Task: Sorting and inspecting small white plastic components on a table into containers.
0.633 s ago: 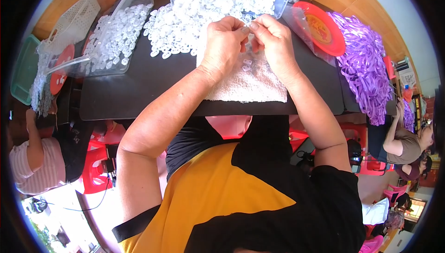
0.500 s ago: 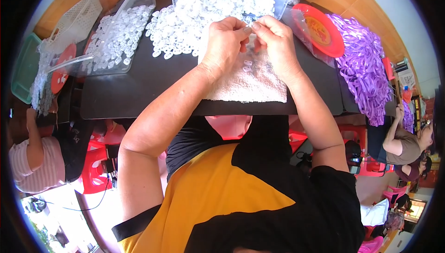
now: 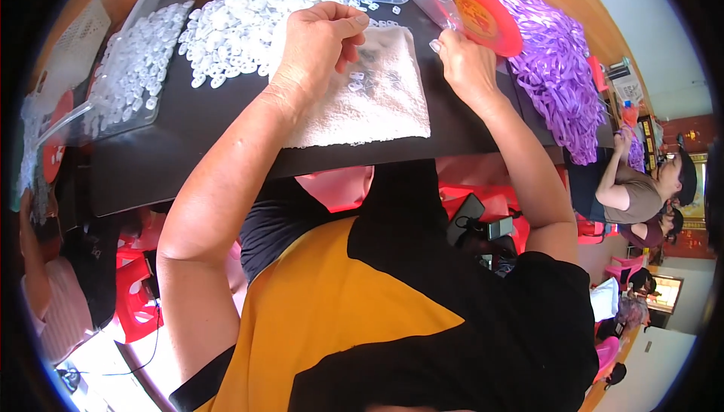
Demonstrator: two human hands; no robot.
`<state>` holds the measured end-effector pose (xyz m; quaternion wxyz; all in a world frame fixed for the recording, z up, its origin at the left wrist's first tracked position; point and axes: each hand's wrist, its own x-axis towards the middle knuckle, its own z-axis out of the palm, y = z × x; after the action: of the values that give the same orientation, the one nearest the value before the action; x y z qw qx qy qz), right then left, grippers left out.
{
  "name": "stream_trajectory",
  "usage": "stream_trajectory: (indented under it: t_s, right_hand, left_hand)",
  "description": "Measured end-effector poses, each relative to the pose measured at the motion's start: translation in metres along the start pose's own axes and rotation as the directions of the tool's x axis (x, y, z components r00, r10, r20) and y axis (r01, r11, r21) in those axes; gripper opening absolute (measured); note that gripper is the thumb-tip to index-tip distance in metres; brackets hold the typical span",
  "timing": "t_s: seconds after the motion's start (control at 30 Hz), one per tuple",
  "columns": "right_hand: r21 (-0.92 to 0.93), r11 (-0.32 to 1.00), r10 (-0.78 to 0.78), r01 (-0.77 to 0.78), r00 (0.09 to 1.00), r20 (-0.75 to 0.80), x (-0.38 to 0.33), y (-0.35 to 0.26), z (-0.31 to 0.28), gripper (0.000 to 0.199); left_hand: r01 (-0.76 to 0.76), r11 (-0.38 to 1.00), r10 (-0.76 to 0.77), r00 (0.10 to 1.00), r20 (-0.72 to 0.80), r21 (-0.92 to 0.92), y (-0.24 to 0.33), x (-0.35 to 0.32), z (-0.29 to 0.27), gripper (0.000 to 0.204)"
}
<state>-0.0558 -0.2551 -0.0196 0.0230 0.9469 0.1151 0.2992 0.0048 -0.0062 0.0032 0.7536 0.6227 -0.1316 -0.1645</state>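
My left hand [image 3: 320,44] is above the white towel [image 3: 392,114], thumb and forefinger pressed together and the other fingers curled. Whatever is in that pinch is too small to make out. Beneath it, a few small clear and white plastic pieces [image 3: 357,80] lie on the towel. My right hand [image 3: 469,69] is closed beside the towel, by the near edge of the red round plate [image 3: 507,41] and its clear plastic bag [image 3: 439,6]. Its fingertips are pinched; I cannot tell what is between them.
A heap of small white plastic pieces [image 3: 226,46] spills from a clear bin at the back. A clear tray [image 3: 124,80] of similar pieces stands left. Purple ribbon-like strips [image 3: 554,72] are piled right on the black table [image 3: 196,121]. People sit at both sides.
My hands have come apart from above the towel. The right one has moved right, towards the red plate, while the left stays pinched over the towel. The whole view has shifted and tilted.
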Motion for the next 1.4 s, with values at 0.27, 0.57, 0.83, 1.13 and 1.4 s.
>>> stream_trajectory:
  t_s: [0.27,0.57,0.83,1.13,1.4]
  right_hand:
    - [-0.102,0.994,-0.008,0.026,0.985,0.171,-0.005,0.004,0.002,0.019]
    - [-0.054,0.998,0.026,-0.010,0.949,0.314,0.004,0.014,0.001,0.021]
    - [-0.088,0.996,0.043,-0.009,0.919,0.391,0.007,0.011,0.000,0.016]
    - [0.699,0.347,0.164,-0.625,0.774,0.611,0.024,0.003,-0.024,0.025]
    - [0.786,0.134,0.088,-0.603,0.798,0.597,0.031,-0.046,-0.045,0.020]
  left_hand:
    - [-0.009,0.997,0.009,1.000,0.009,0.072,-0.005,-0.007,0.005,0.015]
    - [-0.022,0.995,0.021,1.000,0.015,0.101,-0.008,-0.008,0.005,0.013]
    - [-0.026,0.988,0.025,1.000,0.014,0.149,-0.007,-0.011,0.007,0.014]
    - [-0.142,0.938,0.107,0.986,0.126,0.316,-0.005,-0.016,0.007,0.017]
    - [-0.384,0.811,0.269,0.915,0.302,0.441,-0.005,-0.020,0.009,0.027]
